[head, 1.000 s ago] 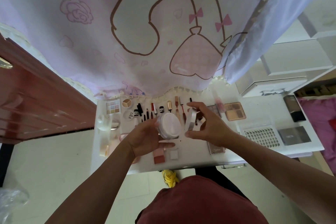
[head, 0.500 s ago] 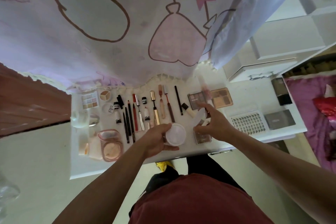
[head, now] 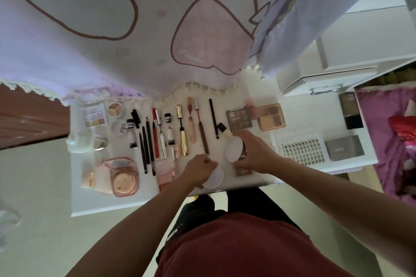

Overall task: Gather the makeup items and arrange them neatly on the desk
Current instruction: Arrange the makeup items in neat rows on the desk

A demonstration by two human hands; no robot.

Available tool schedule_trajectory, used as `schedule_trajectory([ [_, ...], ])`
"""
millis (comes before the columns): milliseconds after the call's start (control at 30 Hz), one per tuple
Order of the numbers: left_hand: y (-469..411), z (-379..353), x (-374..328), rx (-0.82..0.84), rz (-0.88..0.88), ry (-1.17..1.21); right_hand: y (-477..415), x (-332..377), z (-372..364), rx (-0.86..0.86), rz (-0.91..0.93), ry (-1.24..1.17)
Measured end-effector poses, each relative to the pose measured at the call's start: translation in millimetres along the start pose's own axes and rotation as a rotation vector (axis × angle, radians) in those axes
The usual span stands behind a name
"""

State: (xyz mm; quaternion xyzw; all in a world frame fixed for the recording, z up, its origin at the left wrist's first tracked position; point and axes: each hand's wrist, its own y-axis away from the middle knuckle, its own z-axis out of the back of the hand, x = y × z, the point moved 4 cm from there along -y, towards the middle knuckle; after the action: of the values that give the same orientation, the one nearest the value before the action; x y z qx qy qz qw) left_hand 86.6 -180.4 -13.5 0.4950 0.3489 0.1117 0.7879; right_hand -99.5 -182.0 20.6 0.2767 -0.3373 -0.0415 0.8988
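My left hand [head: 198, 170] grips a round white jar [head: 213, 178] near the front edge of the white desk [head: 108, 202]. My right hand [head: 255, 153] holds the jar's round white lid [head: 234, 149] tilted up, just right of the jar and above a small brown palette [head: 242, 170]. A row of pencils, lipsticks and mascaras [head: 171, 132] lies side by side across the desk's middle. An open pink powder compact [head: 123, 175] sits at the front left. Eyeshadow palettes [head: 239, 119] lie behind my right hand.
A printed pink-and-lilac curtain [head: 157, 40] hangs behind the desk. A tray of false lashes [head: 301, 150] and a grey box [head: 344, 147] are at the right, with a dark bottle [head: 350, 110] behind. White drawers [head: 326, 69] stand at the back right, a brown cabinet [head: 29, 119] at the left.
Both hands have lowered toward the desk. The jar in my left hand came down near the front edge, and the lid in my right hand moved away to the right.
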Motion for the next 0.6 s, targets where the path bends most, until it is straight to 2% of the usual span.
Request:
schedule_trajectory([
  [133,-3,1,-7,-0.110,-0.155,-0.325,-6,2,-10,0.051,0.060,0.090],
  [200,-2,3,-7,-0.150,-0.179,-0.397,-7,2,-15,0.044,0.099,0.128],
  [333,2,8,-6,-0.161,-0.220,-0.460,-8,4,-19,0.002,0.169,0.268],
  [600,14,17,2,-0.169,-0.233,-0.415,-12,10,-32,-0.015,0.228,0.548],
])
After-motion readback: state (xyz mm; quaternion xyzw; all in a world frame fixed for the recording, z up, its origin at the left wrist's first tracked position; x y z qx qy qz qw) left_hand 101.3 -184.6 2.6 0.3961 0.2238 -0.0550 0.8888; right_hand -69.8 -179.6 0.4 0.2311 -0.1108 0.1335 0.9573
